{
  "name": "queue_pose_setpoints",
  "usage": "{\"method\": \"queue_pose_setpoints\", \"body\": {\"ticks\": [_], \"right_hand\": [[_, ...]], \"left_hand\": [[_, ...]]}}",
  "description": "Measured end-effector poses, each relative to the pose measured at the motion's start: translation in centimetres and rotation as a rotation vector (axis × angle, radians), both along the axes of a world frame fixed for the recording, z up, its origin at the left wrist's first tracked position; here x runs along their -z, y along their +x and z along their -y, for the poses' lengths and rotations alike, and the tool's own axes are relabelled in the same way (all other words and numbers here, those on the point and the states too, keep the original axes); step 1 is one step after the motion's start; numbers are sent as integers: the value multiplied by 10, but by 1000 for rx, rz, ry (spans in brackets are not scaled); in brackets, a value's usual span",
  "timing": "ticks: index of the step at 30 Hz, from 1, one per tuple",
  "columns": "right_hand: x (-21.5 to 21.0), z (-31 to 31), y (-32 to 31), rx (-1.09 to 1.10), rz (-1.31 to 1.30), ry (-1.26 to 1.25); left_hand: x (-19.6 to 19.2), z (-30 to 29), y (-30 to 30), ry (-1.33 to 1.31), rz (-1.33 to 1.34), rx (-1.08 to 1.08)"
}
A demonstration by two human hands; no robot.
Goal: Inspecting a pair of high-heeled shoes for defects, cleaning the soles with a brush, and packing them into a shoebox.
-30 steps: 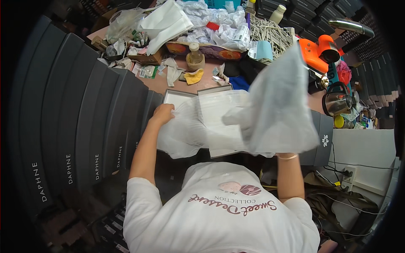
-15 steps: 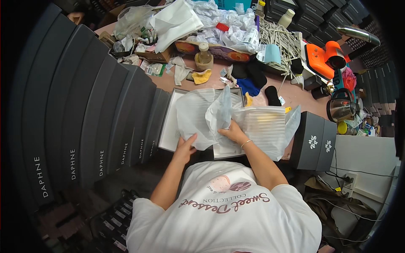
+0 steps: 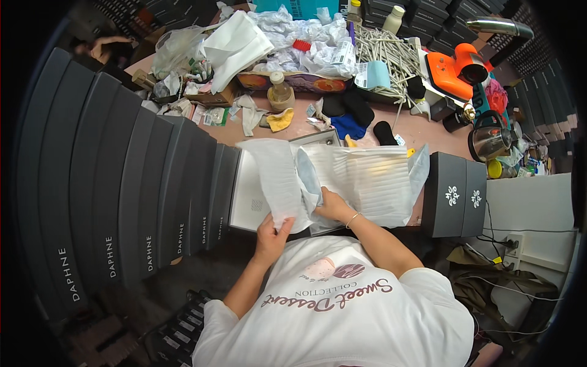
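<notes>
An open shallow box [image 3: 246, 205] with a white inside and dark rim lies at the table's front edge. Over it spreads a translucent white wrapping sheet [image 3: 273, 174] with a ribbed surface. My left hand [image 3: 271, 240] is closed on the sheet's near lower edge, thumb on top. To its right, my right hand [image 3: 333, 205] is closed on the thin, crumpled part of the wrapping, its fingertips partly hidden by the folds. Beside that hand rests more ribbed translucent wrapping [image 3: 382, 183], with something yellowish showing faintly through it.
Stacked dark boxes [image 3: 131, 177] rise at my left; two more dark boxes [image 3: 449, 196] stand at the right. Behind are a bottle [image 3: 280, 93], black and blue cloths [image 3: 350, 125], a bundle of pale sticks [image 3: 384, 58], an orange device [image 3: 449, 76] and a glass kettle [image 3: 491, 139].
My left hand has shifted slightly right and nearer me and now grips the sheet's lower edge. The sheet has narrowed and hangs more upright. My right hand keeps its hold, a little nearer me.
</notes>
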State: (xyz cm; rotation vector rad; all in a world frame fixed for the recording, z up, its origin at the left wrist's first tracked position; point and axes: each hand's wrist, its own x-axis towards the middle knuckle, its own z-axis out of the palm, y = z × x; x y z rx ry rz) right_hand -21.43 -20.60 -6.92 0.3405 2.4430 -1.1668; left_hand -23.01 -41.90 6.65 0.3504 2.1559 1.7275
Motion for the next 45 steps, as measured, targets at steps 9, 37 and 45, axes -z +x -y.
{"method": "queue_pose_setpoints", "body": {"ticks": [9, 37, 45], "right_hand": [[-29, -25, 8, -131, -305, 268], [-104, -135, 129, 203, -303, 673], [-114, -207, 141, 683, -669, 515]], "left_hand": [[3, -32, -11, -51, -427, 241], [133, -171, -54, -1254, -730, 683], [66, -180, -33, -153, -828, 742]]}}
